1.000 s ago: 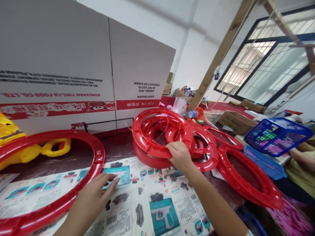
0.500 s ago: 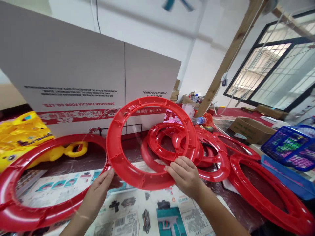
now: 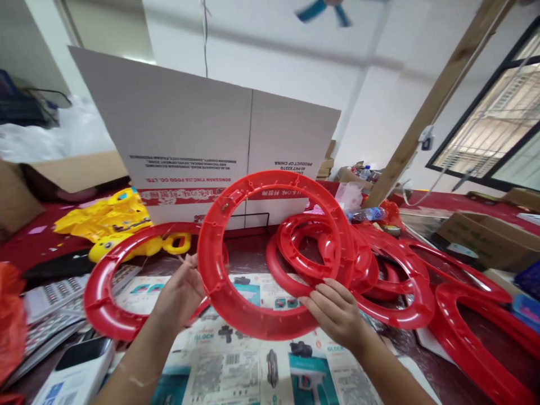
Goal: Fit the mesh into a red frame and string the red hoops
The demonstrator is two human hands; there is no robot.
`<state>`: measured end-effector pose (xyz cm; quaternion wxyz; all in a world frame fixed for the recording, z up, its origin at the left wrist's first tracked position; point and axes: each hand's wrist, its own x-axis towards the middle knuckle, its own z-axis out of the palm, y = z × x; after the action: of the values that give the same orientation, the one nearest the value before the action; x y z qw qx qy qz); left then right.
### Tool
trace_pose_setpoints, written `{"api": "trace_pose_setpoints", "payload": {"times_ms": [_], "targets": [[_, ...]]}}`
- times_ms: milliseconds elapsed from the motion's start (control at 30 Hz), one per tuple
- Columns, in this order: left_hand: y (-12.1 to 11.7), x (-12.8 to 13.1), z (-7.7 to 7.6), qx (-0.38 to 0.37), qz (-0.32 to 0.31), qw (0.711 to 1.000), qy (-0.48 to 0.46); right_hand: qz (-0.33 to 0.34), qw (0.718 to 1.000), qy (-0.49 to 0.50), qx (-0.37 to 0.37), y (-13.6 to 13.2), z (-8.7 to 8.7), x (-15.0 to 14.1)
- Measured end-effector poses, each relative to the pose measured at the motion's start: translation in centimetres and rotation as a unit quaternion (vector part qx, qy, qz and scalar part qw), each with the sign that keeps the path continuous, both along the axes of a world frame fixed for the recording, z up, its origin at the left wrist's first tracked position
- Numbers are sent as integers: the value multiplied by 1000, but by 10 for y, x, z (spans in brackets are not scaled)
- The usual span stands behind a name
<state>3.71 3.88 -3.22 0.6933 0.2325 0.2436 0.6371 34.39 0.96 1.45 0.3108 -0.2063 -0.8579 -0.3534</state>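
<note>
Over paper (image 3: 248,365) — right hand (image 3: 337,315): clasping red ring (image 3: 211,247) — left hand (image 3: 179,292): loosely curled, grip unclear

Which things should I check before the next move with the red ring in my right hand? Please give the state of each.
1. Right hand has a grip on raised ring: ok, lower right rim.
2. Left hand touches raised ring: cannot tell.
3. Raised ring apart from piled rings: cannot tell, they overlap in view.
4. Printed sheet free of other rings: not ok, left ring covers part.
</note>
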Motion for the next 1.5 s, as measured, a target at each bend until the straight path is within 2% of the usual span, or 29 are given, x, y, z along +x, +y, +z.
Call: {"api": "trace_pose_setpoints", "payload": {"times_ms": [200,300,533,633,700,800,933,1000,1067,1167,1233,1367,1500], "targets": [[-3,1,10,20,-60,998,-11,16,998,-31,46,-6,16,26],[-4,-1,16,28,-55,998,-12,3,998,-37,60,-9,17,38],[-2,1,31,77,55,995,39,-7,996,-36,85,-12,13,51],[7,-1,32,94,105,986,91,-20,995,-39,92,-14,16,56],[17,-12,36,110,132,979,109,-32,994,-40,96,-16,20,63],[28,-40,55,144,155,972,101,-61,992,-47,98,-21,25,75],[27,-78,94,196,159,963,97,-104,987,-58,106,-25,28,90],[22,-85,110,206,130,962,122,-104,986,-65,115,-25,28,93],[18,-80,121,215,36,960,177,-100,985,-71,120,-24,28,93],[14,-59,128,190,-110,946,237,-99,985,-79,114,-18,28,88],[10,-44,129,176,-171,935,257,-90,986,-84,111,-14,28,85],[5,-29,134,166,-250,914,272,-81,987,-99,102,-7,28,86],[7,-26,135,124,-274,912,281,-75,985,-122,93,4,34,93]]}}
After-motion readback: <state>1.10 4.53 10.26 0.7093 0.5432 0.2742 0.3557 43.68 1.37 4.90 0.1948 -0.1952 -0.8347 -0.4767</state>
